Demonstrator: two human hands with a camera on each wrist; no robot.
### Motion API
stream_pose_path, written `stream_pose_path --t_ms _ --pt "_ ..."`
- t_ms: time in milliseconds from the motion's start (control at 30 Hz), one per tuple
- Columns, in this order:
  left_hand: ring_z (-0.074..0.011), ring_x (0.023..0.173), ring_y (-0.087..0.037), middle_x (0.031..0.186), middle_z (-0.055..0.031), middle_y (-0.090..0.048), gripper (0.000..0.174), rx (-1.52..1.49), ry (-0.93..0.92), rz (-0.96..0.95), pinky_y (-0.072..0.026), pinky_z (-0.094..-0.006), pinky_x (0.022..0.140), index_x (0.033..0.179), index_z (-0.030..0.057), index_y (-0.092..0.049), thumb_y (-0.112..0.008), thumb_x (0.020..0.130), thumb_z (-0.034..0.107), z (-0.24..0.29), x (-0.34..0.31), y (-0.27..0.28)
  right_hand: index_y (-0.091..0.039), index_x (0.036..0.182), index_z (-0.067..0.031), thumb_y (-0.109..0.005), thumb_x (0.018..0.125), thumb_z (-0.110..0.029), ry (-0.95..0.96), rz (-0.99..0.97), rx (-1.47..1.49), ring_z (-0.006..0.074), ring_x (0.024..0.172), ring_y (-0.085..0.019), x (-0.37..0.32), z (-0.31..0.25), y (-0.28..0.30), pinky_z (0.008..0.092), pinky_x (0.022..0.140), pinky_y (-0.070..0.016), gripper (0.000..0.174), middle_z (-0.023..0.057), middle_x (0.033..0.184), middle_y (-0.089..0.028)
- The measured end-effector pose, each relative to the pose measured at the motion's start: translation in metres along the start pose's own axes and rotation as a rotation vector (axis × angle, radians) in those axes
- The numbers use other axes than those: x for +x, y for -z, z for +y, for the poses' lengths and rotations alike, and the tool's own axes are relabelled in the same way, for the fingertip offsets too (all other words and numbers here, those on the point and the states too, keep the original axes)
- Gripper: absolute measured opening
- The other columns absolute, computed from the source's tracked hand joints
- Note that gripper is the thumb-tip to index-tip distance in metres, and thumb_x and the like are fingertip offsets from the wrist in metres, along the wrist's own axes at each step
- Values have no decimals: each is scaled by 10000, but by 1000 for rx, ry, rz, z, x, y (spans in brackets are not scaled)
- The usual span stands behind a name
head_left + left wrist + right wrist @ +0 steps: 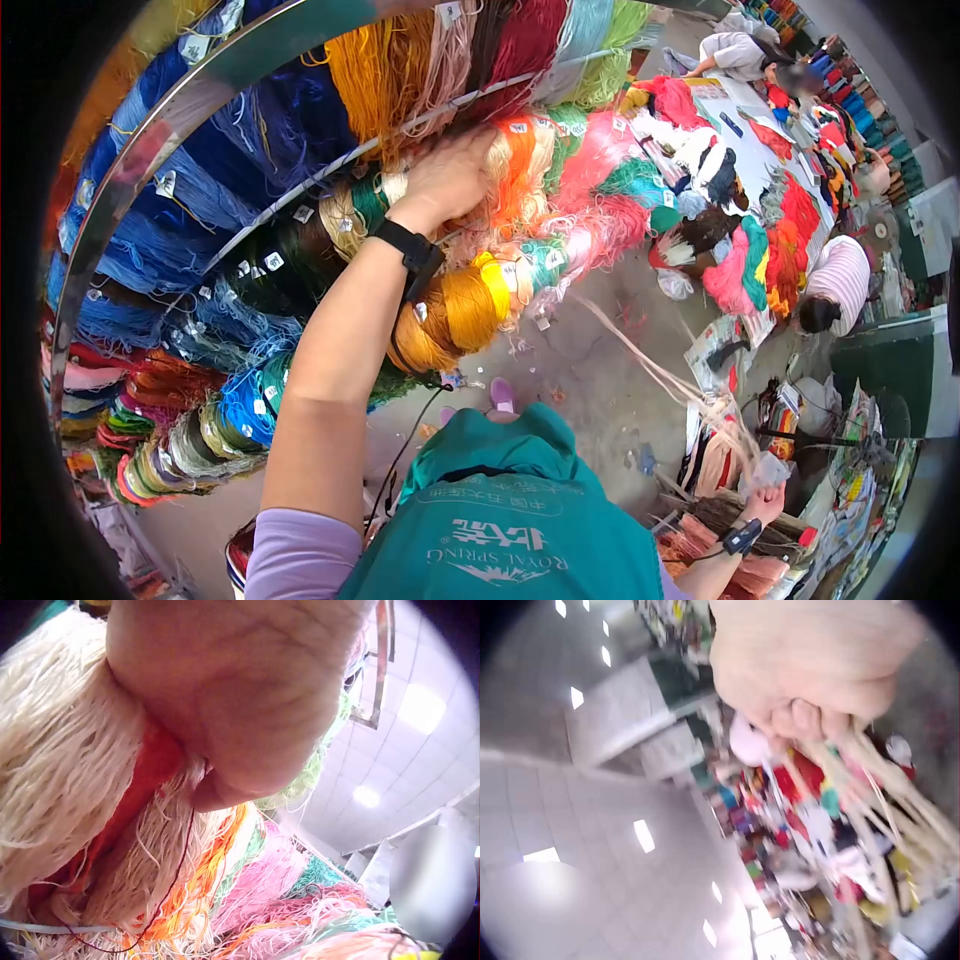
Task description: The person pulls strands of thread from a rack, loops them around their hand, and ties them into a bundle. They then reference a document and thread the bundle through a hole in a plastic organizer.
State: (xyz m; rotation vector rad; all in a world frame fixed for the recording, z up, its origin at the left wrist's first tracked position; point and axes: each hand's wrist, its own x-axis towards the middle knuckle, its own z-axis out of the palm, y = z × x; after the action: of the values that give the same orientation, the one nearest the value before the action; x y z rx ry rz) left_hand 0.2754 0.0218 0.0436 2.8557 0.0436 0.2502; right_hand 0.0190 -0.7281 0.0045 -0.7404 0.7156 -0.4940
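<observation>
My left hand (448, 182) reaches into the rack in the head view and lies against cream yarn (67, 742), beside an orange skein (517, 165). Up close in the left wrist view, its palm and thumb press on the cream yarn, where a red band (154, 761) shows; the other fingertips are hidden. Low at the right of the head view, my right hand (765, 503) grips long pale beige strands (660, 375) with a white tag near the fist. Its curled fingers show in the right wrist view, with the strands (870, 795) fanning away.
Blue skeins (170, 240) and other hanks hang behind a metal rail (300, 185). Golden-brown skeins (450, 320) sit on a lower bar. A table (780, 165) carries coloured bundles, with people around it. Piled bundles (715, 450) stand at the right.
</observation>
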Motion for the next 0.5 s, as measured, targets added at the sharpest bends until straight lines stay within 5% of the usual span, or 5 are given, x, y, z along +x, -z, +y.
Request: stream_pose_path --t_ms 67,300,367,433,500 --pt "-337 1369 -425 1551 -75 -390 631 -28 -10 8 -328 -546 1128 1495 163 -376 -497 876 161 -1 -1 1 -572 958 -110 -465 1036 -190 54 77 -59 31 423 -239 -19 11 -27 198 342 -213 155 -73 593 -359" --pt "-333 1374 -419 1549 -95 -389 620 -56 -57 8 -336 -478 1141 1500 153 -372 -477 890 169 -9 1 -3 -590 951 -106 -556 1005 -145 -654 -871 -247 15 443 -293 -133 225 -322 191 382 -204 75 -100 598 -336" --pt "-327 1383 -410 1548 -104 -389 615 -96 -76 2 -334 -447 1147 1500 144 -372 -476 895 170 -12 3 -4 -611 1013 -58 -609 971 -142 -516 -1019 -427 -1 495 -282 -169 280 -391 189 430 -198 94 -85 647 -395" --pt "-319 1396 -395 1545 -116 -390 605 -132 -81 -12 -326 -411 1155 1496 129 -377 -474 900 169 -14 4 -3 -634 1044 -19 -652 928 -130 -371 -1205 -550 44 530 -402 -175 330 -439 210 465 -325 162 -58 732 -525" --pt "-319 1395 -397 1544 -116 -391 604 -141 -60 -21 -326 -416 1155 1496 132 -380 -475 901 167 -13 4 -2 -676 993 13 -706 860 -174 8 -1225 -830 166 605 -565 -169 380 -472 302 563 -451 231 43 789 -644"
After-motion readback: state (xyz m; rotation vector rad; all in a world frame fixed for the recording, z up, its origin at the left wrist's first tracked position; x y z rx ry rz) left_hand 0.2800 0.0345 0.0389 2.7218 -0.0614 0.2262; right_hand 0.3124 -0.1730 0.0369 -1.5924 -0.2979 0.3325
